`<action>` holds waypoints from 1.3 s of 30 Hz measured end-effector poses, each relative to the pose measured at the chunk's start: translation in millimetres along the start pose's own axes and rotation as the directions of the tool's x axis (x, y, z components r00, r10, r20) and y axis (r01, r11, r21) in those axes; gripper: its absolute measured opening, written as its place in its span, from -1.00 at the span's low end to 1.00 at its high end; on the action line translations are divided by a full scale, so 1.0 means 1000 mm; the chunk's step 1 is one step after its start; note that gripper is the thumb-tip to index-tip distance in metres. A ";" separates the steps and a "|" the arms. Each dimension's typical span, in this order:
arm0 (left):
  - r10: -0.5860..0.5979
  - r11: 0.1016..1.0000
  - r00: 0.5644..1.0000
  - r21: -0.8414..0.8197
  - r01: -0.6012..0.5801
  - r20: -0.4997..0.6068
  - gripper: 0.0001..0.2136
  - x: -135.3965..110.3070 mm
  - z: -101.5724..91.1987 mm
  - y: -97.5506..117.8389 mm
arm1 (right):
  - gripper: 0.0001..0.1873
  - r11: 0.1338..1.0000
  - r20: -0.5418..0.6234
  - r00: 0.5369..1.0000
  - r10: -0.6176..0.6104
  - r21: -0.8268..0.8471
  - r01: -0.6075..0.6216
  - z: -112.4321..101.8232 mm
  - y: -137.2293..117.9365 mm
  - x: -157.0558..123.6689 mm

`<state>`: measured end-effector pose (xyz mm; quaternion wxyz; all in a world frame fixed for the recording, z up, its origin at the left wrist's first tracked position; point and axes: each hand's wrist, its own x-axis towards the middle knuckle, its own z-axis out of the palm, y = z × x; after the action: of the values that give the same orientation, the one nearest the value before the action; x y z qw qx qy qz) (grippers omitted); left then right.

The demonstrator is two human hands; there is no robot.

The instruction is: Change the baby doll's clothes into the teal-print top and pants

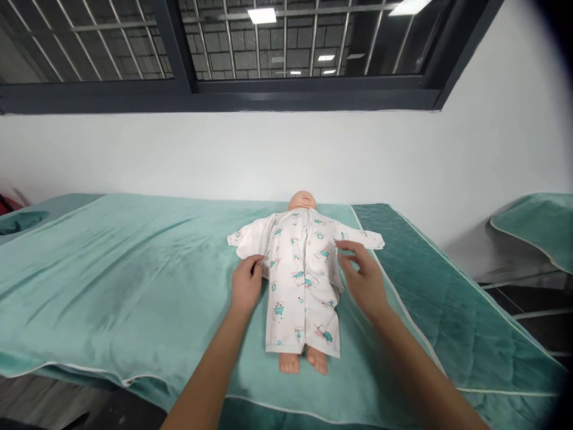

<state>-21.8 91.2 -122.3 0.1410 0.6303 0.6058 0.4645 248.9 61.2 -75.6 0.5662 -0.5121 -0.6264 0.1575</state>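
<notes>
A baby doll (302, 200) lies on its back on a teal blanket (134, 263), dressed in a white printed romper (299, 280) with both sleeves spread out. Its bare feet (303, 361) stick out at the near end. My left hand (246, 283) rests at the doll's left side, its fingers pinched on the romper's edge below the sleeve. Over the doll's other side hovers my right hand (363, 276), fingers apart and slightly curled, holding nothing and close to the romper's edge.
The blanket covers a padded teal bed (447, 298) set against a white wall under a dark-framed window. A second teal-covered bed (537, 227) stands at the right, with a floor gap between them. A dark teal item (18, 222) lies far left.
</notes>
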 end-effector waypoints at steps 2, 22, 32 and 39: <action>-0.013 0.999 0.996 0.034 0.016 -0.084 -0.75 -0.002 -0.001 0.000 | -0.68 1.000 0.006 1.000 0.020 -0.005 -0.020 0.014 -0.006 0.031; -0.338 0.844 0.930 0.393 0.366 -0.142 -0.81 0.047 -0.007 -0.008 | -0.40 0.981 0.258 0.946 0.195 -0.060 -0.186 0.067 0.024 0.096; 0.008 0.933 0.995 -0.359 0.028 0.099 -0.85 0.006 -0.015 0.089 | -0.42 0.979 0.224 0.953 0.204 -0.046 -0.199 0.063 0.020 0.094; 0.309 0.950 0.915 -0.034 -0.311 0.258 -0.93 -0.018 0.012 0.106 | -0.44 0.994 0.205 0.973 0.107 -0.027 -0.103 0.064 0.026 0.093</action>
<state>57.4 55.7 -57.9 0.1416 0.7744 0.4761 0.3918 220.5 173.5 -64.5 0.4849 -0.5300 -0.6551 0.2343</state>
